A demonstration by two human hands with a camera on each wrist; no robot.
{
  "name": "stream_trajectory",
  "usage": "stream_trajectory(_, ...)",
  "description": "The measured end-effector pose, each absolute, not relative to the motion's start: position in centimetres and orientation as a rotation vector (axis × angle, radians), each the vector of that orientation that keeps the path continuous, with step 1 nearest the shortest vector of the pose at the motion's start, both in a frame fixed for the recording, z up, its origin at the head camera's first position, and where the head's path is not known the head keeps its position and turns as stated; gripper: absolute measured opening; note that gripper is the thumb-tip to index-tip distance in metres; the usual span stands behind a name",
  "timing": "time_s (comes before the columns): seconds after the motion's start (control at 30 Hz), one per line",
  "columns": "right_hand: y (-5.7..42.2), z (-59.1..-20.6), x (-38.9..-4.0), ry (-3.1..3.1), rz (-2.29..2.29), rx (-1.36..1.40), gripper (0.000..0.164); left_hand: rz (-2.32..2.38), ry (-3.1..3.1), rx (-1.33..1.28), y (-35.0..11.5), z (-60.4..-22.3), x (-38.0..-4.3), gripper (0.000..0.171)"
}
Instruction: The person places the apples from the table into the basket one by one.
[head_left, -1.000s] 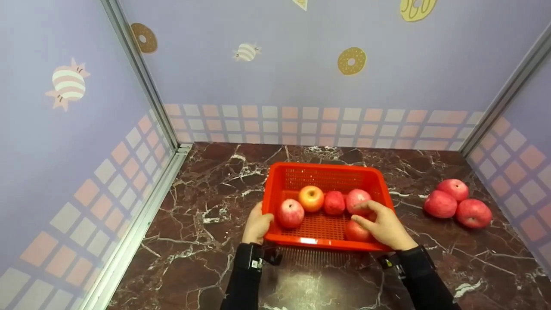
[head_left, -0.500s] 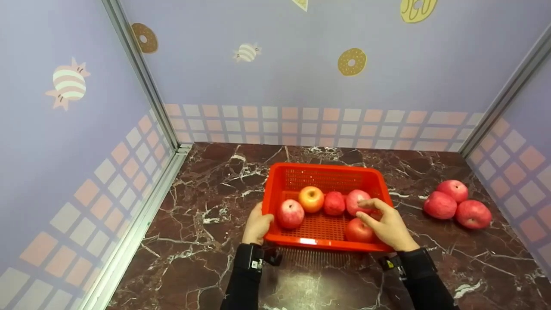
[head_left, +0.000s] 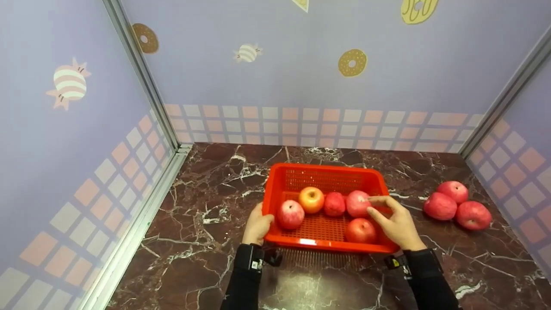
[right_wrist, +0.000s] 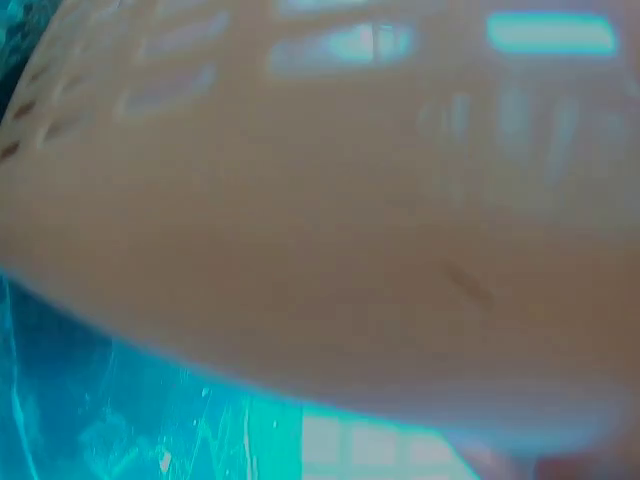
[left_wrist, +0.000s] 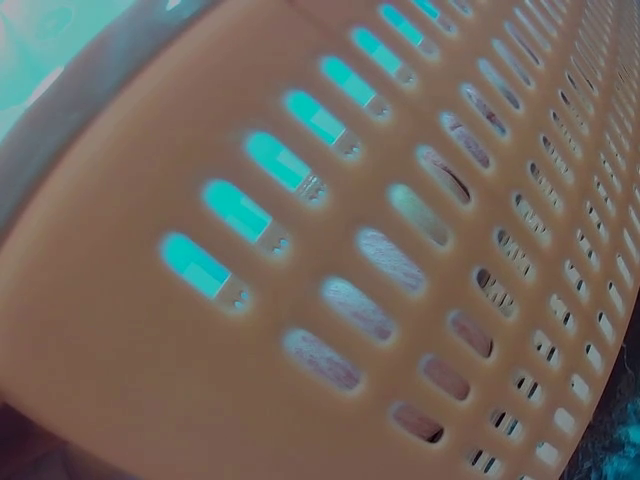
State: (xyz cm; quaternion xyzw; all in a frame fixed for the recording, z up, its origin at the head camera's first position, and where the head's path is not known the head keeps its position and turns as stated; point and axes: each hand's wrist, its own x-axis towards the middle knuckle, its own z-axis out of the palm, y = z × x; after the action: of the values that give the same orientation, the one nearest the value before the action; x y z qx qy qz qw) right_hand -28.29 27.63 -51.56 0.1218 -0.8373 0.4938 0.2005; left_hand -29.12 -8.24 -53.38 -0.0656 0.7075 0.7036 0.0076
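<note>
- Your left hand [head_left: 258, 226] grips the left edge of the red basket [head_left: 327, 245], thumb over the rim; a firm hold should stop it sliding.
- Your right hand [head_left: 399, 223] seems to hold nothing: thumb and fingertips stand apart at the basket's right end. Contact with the back apple [head_left: 356, 203], just left of those fingertips, cannot be told.
- The front apple [head_left: 360, 231] lies in the basket, left of your right palm; rise clear gently, since a knock could roll it.
- The yellow apple [head_left: 311, 199] sits between your hands; leave room around it.
- Three loose apples [head_left: 440, 206] lie well right of your right hand; if you reach there, clear the rim and take one at a time.
</note>
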Motion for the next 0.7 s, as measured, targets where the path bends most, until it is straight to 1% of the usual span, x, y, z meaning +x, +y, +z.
stream_trajectory(0.33, 30.0, -51.3, -28.3, -2.273, 1.347, 0.148, 0.017, 2.173, 2.247, -0.194, -8.3, -53.6, -29.2, 0.07)
stream_trajectory(0.7, 33.7, -51.5, -29.0, -2.334, 1.198, 0.001, 0.021, 2.164, 2.244, -0.195, -8.4, -53.7, -29.2, 0.072)
